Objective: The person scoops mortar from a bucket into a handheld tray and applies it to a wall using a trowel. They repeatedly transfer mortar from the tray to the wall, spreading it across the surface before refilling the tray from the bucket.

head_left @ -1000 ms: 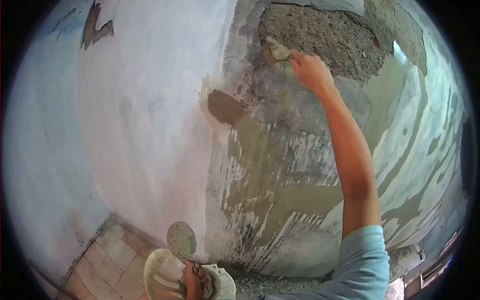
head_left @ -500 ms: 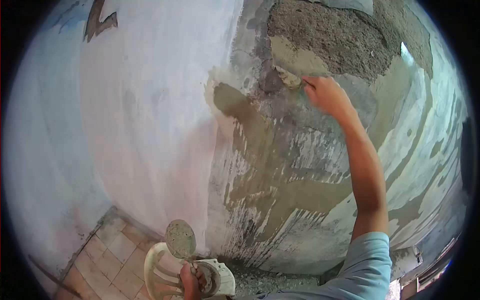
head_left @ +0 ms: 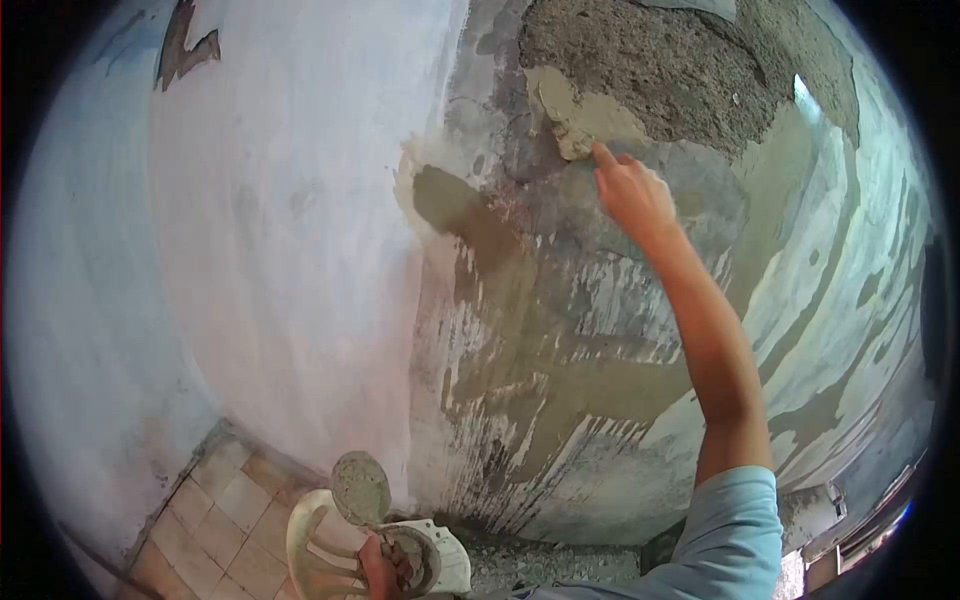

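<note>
High on the wall, my right hand [head_left: 637, 200] is closed round a small trowel [head_left: 572, 141], whose mortar-coated blade lies against the wall. Fresh tan mortar [head_left: 610, 118] shows just above the blade, along the lower edge of a rough bare patch [head_left: 650, 70]. Low in the view, my left hand [head_left: 384, 565] grips the handle end of a round, mortar-covered tool [head_left: 361, 487]. That hand is over a bucket [head_left: 428, 560] on a white plastic chair [head_left: 455, 562].
Painted wall [head_left: 300, 200] stretches to the left, with a chipped spot [head_left: 185, 50] near the top. Floor tiles [head_left: 215, 510] lie at the lower left, and rubble [head_left: 550, 567] lines the wall's foot. A ledge-like block [head_left: 810, 515] is at the lower right.
My right hand and the trowel blade have shifted slightly, and the blade is now more upright. The mortar patch looks smeared differently. My left hand stays by the bucket. The whole view has moved slightly.
</note>
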Motion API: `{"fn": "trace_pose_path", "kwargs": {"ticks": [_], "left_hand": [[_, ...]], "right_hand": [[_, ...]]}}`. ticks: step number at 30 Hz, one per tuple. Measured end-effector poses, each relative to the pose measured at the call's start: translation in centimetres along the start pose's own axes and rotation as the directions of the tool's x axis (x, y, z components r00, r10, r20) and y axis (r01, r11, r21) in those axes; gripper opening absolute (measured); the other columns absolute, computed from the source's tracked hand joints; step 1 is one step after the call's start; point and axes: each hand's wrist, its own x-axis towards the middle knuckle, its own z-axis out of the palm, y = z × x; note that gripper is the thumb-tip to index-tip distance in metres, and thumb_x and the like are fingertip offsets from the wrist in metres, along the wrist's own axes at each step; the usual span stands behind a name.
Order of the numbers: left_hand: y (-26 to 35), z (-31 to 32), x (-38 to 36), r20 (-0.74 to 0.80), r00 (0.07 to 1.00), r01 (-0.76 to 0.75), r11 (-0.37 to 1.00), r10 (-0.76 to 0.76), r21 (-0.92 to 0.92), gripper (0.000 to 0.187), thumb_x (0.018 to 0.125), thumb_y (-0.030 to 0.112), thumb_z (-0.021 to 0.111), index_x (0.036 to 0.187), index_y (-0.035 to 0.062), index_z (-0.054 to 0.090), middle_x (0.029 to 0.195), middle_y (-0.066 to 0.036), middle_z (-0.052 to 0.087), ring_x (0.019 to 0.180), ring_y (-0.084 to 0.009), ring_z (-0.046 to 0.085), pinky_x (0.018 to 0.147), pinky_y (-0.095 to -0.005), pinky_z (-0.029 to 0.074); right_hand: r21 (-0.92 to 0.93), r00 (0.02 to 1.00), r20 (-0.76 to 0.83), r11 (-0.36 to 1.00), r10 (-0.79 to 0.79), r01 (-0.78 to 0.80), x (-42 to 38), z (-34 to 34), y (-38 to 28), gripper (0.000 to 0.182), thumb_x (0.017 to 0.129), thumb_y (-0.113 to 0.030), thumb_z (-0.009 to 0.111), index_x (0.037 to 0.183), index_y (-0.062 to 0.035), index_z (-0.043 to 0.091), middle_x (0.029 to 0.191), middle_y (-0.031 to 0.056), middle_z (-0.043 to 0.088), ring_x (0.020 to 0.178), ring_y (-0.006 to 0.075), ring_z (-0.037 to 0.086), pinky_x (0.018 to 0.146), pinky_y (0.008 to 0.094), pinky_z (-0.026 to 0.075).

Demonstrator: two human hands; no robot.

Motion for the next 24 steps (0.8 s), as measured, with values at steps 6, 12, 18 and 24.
{"fn": "trace_pose_path", "kwargs": {"ticks": [6,12,18,24], "left_hand": [[1.6,0.4,-1.6,-0.053,0.998,-0.024,0.997,0.021,-0.073,0.048,0.103,0.052,0.034,0.071,0.0177,0.046,0.05,0.002,0.035,0.035,-0.0145,0.033,0.032,-0.0324,0.026],[1.5,-1.1,-1.6,-0.177,0.98,-0.09,0.996,0.085,-0.018,0.045,0.102,0.051,0.038,0.077,0.0143,0.047,0.055,0.001,0.04,0.037,-0.014,0.033,0.032,-0.0298,0.023],[2.4,-1.9,-2.9,-0.114,0.993,0.033,0.997,-0.026,0.067,0.044,0.105,0.048,0.034,0.084,0.0127,0.05,0.056,0.001,0.042,0.036,-0.0133,0.034,0.029,-0.0293,0.022],[3.0,-1.4,-3.8,-0.186,0.981,-0.048,0.998,0.054,0.033,0.043,0.105,0.05,0.035,0.102,0.011,0.054,0.063,-0.002,0.049,0.036,-0.0117,0.032,0.029,-0.027,0.023]], "right_hand": [[0.21,0.995,-0.095,0.977,-0.011,0.031,1.3,-2.1,3.7,0.036,0.097,-0.03,0.054,0.126,-0.0138,0.068,0.105,0.0224,0.071,0.102,0.0445,0.065,0.089,0.0519,0.052],[0.155,0.985,-0.175,0.987,-0.011,0.039,4.0,-1.4,-0.1,0.033,0.097,-0.026,0.06,0.116,-0.001,0.07,0.093,0.0256,0.071,0.082,0.0411,0.069,0.074,0.0488,0.055],[0.198,0.999,0.042,0.98,0.0,-0.008,-3.4,-0.9,-3.1,0.031,0.098,-0.025,0.056,0.1,0.0021,0.072,0.084,0.0258,0.069,0.076,0.0415,0.067,0.069,0.0496,0.052],[0.571,0.726,0.688,0.62,-0.005,-0.537,-27.3,9.4,-11.4,0.043,0.092,-0.046,0.069,0.097,-0.0032,0.071,0.085,0.014,0.073,0.078,0.0268,0.071,0.071,0.0411,0.055]]}}
